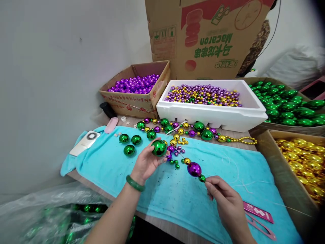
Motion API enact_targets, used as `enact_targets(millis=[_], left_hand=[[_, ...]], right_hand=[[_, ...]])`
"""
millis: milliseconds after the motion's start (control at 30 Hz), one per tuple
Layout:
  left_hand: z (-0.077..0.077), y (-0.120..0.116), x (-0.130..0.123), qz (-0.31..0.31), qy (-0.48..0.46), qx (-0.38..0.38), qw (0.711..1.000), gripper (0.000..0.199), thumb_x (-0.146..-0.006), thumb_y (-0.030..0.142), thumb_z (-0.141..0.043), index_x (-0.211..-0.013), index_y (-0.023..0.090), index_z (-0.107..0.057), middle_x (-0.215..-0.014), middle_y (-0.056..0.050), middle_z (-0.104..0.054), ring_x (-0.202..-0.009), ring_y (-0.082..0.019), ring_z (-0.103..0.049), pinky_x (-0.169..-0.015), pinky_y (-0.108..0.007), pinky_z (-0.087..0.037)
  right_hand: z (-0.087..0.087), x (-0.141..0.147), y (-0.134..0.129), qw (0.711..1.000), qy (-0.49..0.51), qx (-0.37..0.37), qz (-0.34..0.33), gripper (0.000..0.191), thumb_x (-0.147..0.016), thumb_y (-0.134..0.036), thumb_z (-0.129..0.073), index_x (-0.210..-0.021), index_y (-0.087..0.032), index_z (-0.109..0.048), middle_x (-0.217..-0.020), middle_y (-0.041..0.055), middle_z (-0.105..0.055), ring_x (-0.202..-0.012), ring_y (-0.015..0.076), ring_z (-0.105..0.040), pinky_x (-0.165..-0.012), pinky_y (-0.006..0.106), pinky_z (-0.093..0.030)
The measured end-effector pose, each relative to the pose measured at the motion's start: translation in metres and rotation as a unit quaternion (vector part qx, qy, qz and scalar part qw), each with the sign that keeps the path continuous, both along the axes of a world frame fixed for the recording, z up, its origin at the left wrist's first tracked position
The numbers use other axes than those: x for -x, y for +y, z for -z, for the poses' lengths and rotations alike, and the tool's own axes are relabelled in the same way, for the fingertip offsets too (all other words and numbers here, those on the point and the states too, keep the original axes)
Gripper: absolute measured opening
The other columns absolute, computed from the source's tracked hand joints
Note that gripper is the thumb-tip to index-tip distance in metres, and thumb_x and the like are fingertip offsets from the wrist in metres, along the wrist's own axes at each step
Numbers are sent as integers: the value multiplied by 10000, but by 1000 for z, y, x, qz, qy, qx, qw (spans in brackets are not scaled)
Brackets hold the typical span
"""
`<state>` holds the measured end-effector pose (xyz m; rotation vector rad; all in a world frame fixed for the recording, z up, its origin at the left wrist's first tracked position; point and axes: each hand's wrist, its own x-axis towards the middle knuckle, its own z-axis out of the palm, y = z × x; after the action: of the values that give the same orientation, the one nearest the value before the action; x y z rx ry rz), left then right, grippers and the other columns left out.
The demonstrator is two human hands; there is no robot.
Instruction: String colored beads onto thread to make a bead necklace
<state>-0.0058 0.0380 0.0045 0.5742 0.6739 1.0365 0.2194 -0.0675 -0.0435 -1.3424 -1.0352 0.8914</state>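
My left hand (146, 162), with a green bangle (135, 183) on its wrist, is closed around a large shiny green ball bead (159, 148). Between thumb and forefinger, my right hand (224, 203) pinches the end of a short row of beads at a small green bead (202, 178). A large purple bead (194, 169) and a small gold bead (187, 161) sit farther along that row. From the gold bead a thin needle-like line (179, 153) runs up toward my left hand. Small loose purple beads (179, 150) and green beads (174, 162) lie just beyond on the turquoise towel (114, 176).
Large green balls (129, 149) rest left on the towel. Behind lies a finished-looking bead strand (207, 135). A white foam box (210, 113), a carton of purple balls (137, 101) and a carton of gold beads (302, 166) surround the towel. Pink scissors-like snips (261, 227) lie front right.
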Motion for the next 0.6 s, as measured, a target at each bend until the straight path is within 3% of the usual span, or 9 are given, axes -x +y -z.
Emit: enact_targets(millis=[233, 600], left_hand=[[7, -3, 5, -23, 8, 6, 1000, 292, -733, 273, -608, -1006, 193, -543, -926, -57, -651, -829, -200, -644, -635, -267, -490], [7, -6, 12, -45, 30, -18, 998, 360, -723, 281, -622, -1072, 210, -562, -941, -45, -631, -817, -177, -603, -604, -255, -452]], right_hand=[[-5, -1, 0, 998, -57, -8, -4, 173, -733, -350, -660, -657, -195, -675, -632, 39, -577, -551, 156, -508, -438, 244, -383], [2, -5, -4, 994, -102, -20, -43, 164, -781, -335, -632, -683, -208, -665, -680, 41, -608, -647, 184, -568, -561, 273, -447]])
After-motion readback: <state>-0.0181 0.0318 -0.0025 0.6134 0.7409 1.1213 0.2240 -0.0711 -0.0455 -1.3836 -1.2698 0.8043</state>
